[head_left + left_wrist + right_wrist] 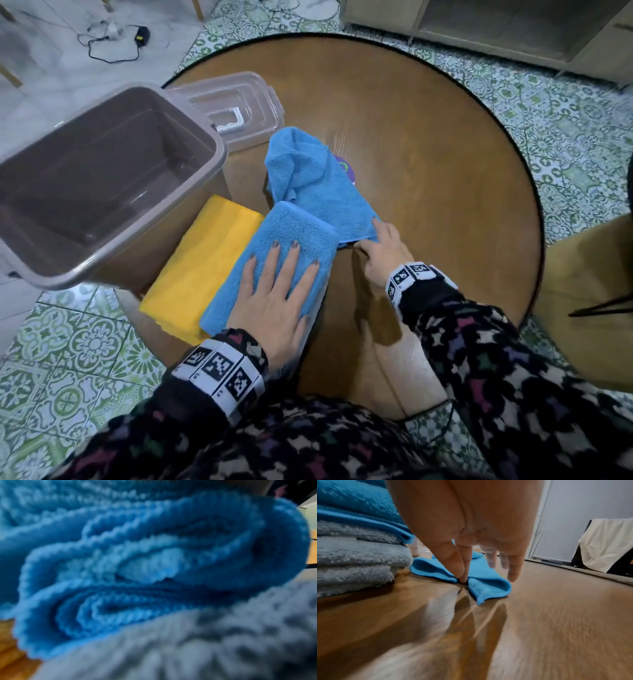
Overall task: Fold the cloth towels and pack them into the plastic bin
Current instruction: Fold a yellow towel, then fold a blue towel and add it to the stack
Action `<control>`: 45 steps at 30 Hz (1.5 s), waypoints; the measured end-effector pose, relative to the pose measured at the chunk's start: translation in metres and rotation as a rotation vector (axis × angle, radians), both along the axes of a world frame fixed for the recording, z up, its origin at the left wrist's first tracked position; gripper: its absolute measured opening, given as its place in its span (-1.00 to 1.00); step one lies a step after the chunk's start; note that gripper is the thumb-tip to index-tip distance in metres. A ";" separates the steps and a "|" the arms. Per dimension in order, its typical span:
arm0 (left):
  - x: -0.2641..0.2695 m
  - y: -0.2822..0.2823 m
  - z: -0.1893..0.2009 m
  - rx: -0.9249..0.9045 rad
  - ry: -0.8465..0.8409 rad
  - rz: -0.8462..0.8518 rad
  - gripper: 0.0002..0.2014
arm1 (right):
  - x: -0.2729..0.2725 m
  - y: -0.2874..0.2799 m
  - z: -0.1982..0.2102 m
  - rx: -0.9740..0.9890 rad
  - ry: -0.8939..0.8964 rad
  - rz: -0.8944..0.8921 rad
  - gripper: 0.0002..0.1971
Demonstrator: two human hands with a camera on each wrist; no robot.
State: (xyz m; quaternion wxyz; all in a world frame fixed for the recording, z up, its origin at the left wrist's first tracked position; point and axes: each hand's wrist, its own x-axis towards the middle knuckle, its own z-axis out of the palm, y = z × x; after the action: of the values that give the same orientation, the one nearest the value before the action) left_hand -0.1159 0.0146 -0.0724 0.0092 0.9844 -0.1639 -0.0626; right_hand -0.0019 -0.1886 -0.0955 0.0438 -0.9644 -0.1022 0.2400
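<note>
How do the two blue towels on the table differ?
The blue towel under the left hand is folded into a neat block atop a stack; the other blue towel lies loose and rumpled on the table, its corner pinched by the right hand. Both are the same blue.

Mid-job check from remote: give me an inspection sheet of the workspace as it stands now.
Surface: round wooden table, glossy.
Job's things: folded blue towel on a grey towel; folded yellow towel beside them; unfolded blue towel behind; empty bin at left.
Clutter: clear lid; purple disc partly under the unfolded towel.
Hands: left hand flat on the folded blue towel; right hand pinches the unfolded towel's corner.
Cables: black cable and adapter on the floor.
Surroundings: patterned tile floor, wooden cabinet.
</note>
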 end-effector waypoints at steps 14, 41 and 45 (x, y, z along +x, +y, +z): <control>0.002 -0.005 -0.002 0.017 -0.040 0.013 -0.32 | -0.012 -0.020 0.004 0.520 -0.386 -0.325 -0.85; 0.002 0.001 -0.004 -0.008 -0.023 -0.027 -0.29 | 0.013 -0.009 0.056 0.985 -0.839 -1.022 -0.56; 0.005 0.000 -0.001 0.026 -0.010 -0.015 -0.29 | 0.000 -0.030 0.069 1.123 -1.023 -1.004 -0.50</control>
State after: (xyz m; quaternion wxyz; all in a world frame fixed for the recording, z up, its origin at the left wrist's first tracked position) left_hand -0.1111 0.0145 -0.0738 -0.0048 0.9835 -0.1706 -0.0601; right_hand -0.0018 -0.2183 -0.0264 0.5557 -0.7212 0.2210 -0.3497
